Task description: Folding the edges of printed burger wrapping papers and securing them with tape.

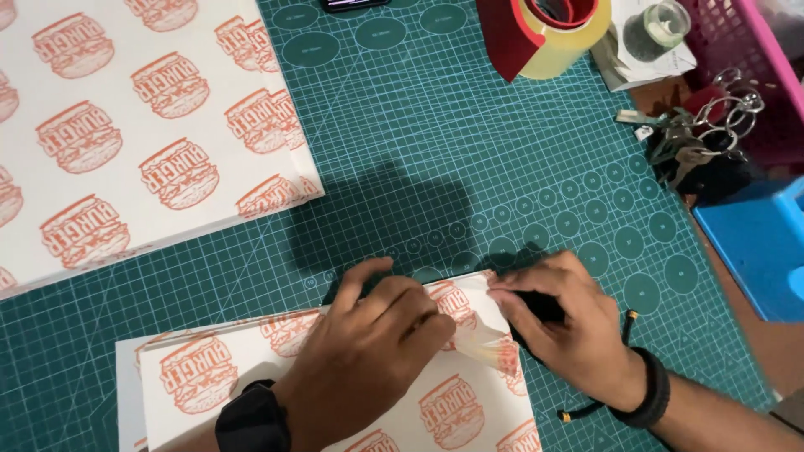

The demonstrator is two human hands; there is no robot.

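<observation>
The folded sheet of printed wrapping paper (335, 377) lies at the near edge of the green cutting mat (469, 167), white with orange burger prints, its long axis running left to right and its far edge tilted slightly up toward the right. Both hands meet at that far right corner. The left hand (368, 351) lies flat on the sheet, fingers (423, 322) together and pressing the paper down. The right hand (561, 322) comes in from the right side, half on the mat, its fingers pinched together on the folded edge of the sheet; a strip of clear tape (481, 347) seems to lie between the two hands, though it is too faint to be sure. The corner lies straight ahead of both hands, the right one being nearer to the open edge.

Farther out, a second, larger stack of the same printed paper (134, 125) sits at the far left, well apart from the hands (its corner points toward the middle of the mat). One tape roll in a red dispenser (553, 29) stands at the far edge, a bunch of keys (695, 138) lies to the right, a pink basket (745, 42) and a blue box (754, 243) beyond. Each wrist wears one black band.
</observation>
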